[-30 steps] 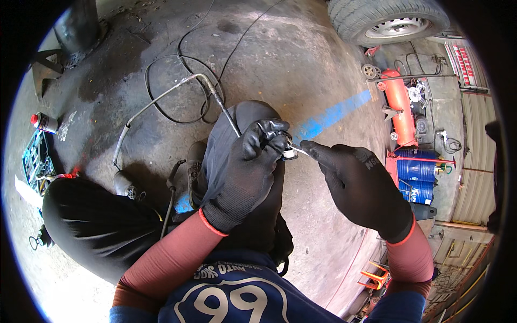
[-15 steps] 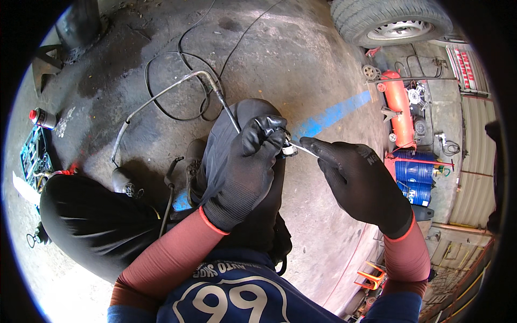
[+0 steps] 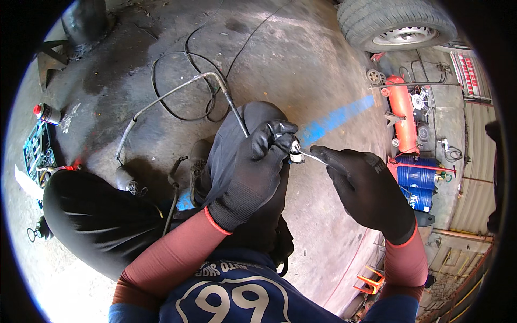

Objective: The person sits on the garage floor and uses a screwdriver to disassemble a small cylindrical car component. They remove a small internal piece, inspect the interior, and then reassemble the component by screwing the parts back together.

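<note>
My left hand, in a black coated glove, is closed around the end of a bent metal pipe above my raised knee. From its fingertips sticks a small black-and-white fitting. My right hand, gloved alike, pinches a thin pale metal tool whose exact kind I cannot make out. The tool's tip touches or nearly touches the fitting. Most of its length is hidden in the right glove. The pipe bends over the knee and runs down to the floor at the left.
A black cable lies looped on the concrete floor. At the left are a teal tool tray and a red-capped can. A car wheel, an orange tank and blue drums stand at the right.
The view has shifted slightly. At the left fingertips, the fitting's white side shows more now. Both hands keep their grips, with the tool still at the fitting.
</note>
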A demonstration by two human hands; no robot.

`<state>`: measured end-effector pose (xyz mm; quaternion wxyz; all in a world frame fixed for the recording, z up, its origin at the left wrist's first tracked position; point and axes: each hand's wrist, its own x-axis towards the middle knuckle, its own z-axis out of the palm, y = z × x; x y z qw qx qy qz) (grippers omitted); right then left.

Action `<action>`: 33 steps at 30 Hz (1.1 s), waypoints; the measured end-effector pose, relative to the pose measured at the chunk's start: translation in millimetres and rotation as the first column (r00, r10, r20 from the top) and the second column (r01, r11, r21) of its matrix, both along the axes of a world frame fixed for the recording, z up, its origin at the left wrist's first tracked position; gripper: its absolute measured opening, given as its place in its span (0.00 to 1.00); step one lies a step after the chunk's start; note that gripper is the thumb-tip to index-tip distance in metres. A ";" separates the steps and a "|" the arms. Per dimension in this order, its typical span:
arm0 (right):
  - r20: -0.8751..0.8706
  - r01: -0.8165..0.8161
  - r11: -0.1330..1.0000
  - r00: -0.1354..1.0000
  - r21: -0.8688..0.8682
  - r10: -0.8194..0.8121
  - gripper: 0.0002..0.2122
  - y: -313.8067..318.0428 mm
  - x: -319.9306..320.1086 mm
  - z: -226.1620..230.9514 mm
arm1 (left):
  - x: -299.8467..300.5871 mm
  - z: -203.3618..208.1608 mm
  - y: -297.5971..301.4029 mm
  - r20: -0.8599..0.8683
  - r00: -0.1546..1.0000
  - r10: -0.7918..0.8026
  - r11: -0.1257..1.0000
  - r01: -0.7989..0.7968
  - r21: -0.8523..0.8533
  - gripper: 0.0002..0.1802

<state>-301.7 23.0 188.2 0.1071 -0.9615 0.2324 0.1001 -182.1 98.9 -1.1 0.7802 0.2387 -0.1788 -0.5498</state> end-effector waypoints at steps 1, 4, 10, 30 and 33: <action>0.009 0.006 1.000 1.000 0.005 -0.006 0.18 0.5 -1.1 -0.2 | 2.4 -0.4 1.4 0.070 0.997 -0.018 1.000 0.017 0.016 0.15; -0.013 0.029 0.999 0.999 0.020 -0.029 0.18 5.2 -5.0 -1.2 | 12.0 0.2 7.3 0.214 0.971 -0.109 0.994 0.102 0.046 0.19; 0.009 0.094 0.995 0.995 0.045 -0.094 0.19 17.5 -15.5 -6.5 | 29.9 3.8 7.6 0.457 0.874 -0.163 0.986 0.165 0.037 0.18; -0.002 -0.056 0.996 0.998 -0.075 0.056 0.21 4.6 -15.4 -3.4 | 29.2 7.3 -0.3 0.381 0.885 -0.267 0.963 0.253 0.087 0.11; -0.043 -0.058 0.993 0.998 -0.103 0.054 0.22 8.5 -12.9 -1.5 | 33.6 4.7 0.5 0.431 0.849 -0.307 0.952 0.280 0.125 0.11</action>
